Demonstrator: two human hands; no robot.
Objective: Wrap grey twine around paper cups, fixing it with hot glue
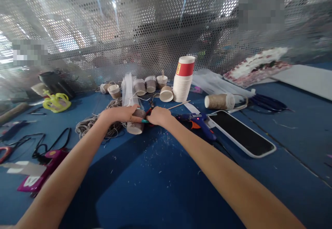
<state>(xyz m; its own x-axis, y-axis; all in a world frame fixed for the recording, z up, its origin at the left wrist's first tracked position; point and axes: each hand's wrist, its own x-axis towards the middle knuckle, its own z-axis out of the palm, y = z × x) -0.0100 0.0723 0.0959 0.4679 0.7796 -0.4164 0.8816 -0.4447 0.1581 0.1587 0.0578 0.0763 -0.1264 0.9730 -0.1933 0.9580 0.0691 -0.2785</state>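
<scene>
My left hand is closed over a paper cup wrapped in grey-brown cord, which lies tilted on the table with its pale end towards me. Its fingers reach right, where a teal spot shows close to my right hand. That right hand is a fist beside the cup; what its fingers pinch is hidden. Just behind the fist, a small tool with dark and red parts shows partly. A tangled heap of grey cord spreads left of the cup, and a blue glue gun lies right of the fist.
Behind my hands stand a tall stack of paper cups and several cord-wrapped cups. A phone and a twine spool lie right. Left are a yellow crown-shaped piece and a purple device. Perforated metal closes the back.
</scene>
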